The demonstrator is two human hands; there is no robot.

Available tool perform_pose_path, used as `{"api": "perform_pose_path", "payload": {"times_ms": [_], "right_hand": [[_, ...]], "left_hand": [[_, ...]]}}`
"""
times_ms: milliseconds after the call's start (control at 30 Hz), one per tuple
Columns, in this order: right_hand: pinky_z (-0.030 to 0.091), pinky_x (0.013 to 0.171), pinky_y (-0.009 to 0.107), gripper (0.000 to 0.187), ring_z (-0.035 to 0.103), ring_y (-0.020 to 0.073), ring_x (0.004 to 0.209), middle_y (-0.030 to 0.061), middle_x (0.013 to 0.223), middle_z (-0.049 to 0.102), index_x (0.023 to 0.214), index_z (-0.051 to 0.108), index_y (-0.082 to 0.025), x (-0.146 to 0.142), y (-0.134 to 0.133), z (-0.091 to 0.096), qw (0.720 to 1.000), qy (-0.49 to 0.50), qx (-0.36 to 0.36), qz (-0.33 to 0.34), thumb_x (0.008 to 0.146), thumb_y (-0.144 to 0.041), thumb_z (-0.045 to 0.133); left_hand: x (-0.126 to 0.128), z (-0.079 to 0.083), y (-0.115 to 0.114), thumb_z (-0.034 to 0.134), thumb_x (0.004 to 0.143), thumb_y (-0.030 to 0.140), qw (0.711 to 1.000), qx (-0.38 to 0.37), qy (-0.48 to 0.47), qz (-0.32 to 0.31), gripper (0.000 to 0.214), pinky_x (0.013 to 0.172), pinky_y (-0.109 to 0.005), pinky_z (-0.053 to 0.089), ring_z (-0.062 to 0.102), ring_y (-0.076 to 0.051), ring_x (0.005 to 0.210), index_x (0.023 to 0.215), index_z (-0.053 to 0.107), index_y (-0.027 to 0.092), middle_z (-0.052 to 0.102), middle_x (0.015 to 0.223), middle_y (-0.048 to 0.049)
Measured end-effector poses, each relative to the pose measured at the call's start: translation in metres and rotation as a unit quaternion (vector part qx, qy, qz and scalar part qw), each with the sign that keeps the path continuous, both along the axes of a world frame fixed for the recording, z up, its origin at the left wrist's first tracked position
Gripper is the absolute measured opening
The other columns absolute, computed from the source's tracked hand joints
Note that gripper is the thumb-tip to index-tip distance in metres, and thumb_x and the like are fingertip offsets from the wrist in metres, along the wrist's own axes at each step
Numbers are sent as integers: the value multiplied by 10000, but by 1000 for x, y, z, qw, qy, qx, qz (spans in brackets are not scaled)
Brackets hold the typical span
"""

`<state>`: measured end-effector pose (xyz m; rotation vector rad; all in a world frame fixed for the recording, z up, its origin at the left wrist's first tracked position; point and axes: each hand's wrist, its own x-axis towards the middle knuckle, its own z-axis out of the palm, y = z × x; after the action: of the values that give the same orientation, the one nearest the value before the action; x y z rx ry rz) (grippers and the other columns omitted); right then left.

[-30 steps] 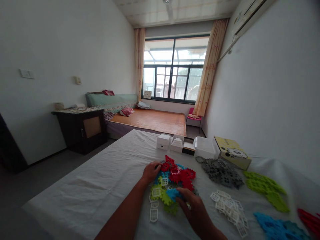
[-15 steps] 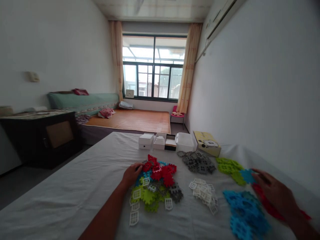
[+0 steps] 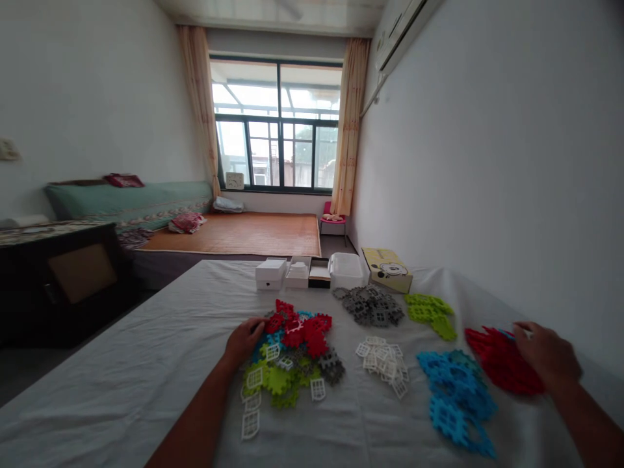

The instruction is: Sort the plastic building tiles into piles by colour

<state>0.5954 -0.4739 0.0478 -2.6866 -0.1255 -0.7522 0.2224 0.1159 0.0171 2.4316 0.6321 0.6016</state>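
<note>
My right hand (image 3: 550, 354) is closed on a blue toothed plastic building piece (image 3: 507, 335), mostly hidden by the fingers, over a pile of red pieces (image 3: 502, 364). At the left edge of a mixed pile (image 3: 283, 380) of red, blue, green and grey pieces is my left hand (image 3: 244, 339). Its fingers are curled together against the pile, and what they hold, if anything, is hidden. Several white window-shaped pieces (image 3: 250, 424) lie on and beside this pile.
Sorted piles of grey (image 3: 373, 305), green (image 3: 431, 312), white (image 3: 385, 364) and blue (image 3: 455, 400) pieces lie on the white cloth (image 3: 146, 364). Behind them stand a white box (image 3: 271, 273), small open boxes (image 3: 319, 273), a clear bin (image 3: 346, 270) and a yellow carton (image 3: 387, 270). A wall rises at the right.
My right hand has carried the blue piece from beside the green pile to above the red pile. My left hand stays by the mixed pile. The view has turned slightly right.
</note>
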Motion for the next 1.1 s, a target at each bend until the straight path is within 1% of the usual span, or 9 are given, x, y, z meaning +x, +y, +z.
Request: {"api": "perform_pose_path", "payload": {"times_ms": [133,233,333,400,533,633,733,833,1100], "right_hand": [[450,706,321,370,618,221,783,109,951,645,968,608,-196,-64,116,29,973,61,32,219,784,-428,385],[448,787,312,340,603,188,840,69,1007,636,997,606,-211,-137,217,39,887,110,16,448,793,-419,431],[450,796,327,343,587,182,873,64,1038,620,1075,579,-218,-200,291,30,818,143,-13,558,808,-389,448],[422,856,353,412,545,214,988,85,1104,592,1133,548,-209,-225,322,18,809,145,-33,569,767,-396,526],[365,943,385,532,465,248,1109,109,1191,534,1192,502,-195,-240,345,-9,819,133,-22,558,694,-344,616],[333,992,399,553,420,229,1168,92,1258,483,1257,425,-202,-238,345,-21,801,98,30,589,723,-265,552],[336,1002,403,535,410,225,1184,91,1261,478,1260,404,-197,-235,341,-22,799,72,76,592,739,-250,513],[374,971,406,474,455,228,1137,99,1205,517,1214,437,-194,-231,338,-22,816,65,106,565,746,-244,492],[367,979,432,433,462,245,1137,98,1201,521,1155,496,-198,-217,336,-18,833,46,133,535,731,-275,523]], "left_hand": [[0,-1,-3,401,802,394,1000,3,0,17,340,865,-258,414,574,-183,979,963,653,232,666,1016,-8],[-1,0,-6,421,802,370,1000,-9,6,26,313,866,-248,409,573,-180,975,962,658,241,668,1015,-5],[-3,4,-10,430,805,345,1000,-15,4,27,297,857,-234,408,576,-170,960,969,658,247,667,1016,1],[-5,7,-13,436,807,323,999,-17,7,28,286,857,-223,402,573,-161,962,975,656,247,667,1016,5],[-5,6,-13,443,815,308,999,-14,10,33,273,849,-212,395,570,-152,959,974,654,240,665,1016,2],[-3,2,-11,444,816,313,999,2,0,32,271,837,-216,397,577,-153,937,966,657,239,669,996,0],[-2,0,-9,440,817,318,1000,11,-6,26,273,825,-217,398,577,-155,936,965,658,246,667,996,1],[-2,-1,-9,433,819,323,1000,15,-6,24,276,801,-214,406,582,-155,919,956,659,243,670,979,-3],[-2,1,-8,437,809,334,999,24,-4,23,284,801,-216,414,589,-157,918,958,660,241,675,982,2]]}}
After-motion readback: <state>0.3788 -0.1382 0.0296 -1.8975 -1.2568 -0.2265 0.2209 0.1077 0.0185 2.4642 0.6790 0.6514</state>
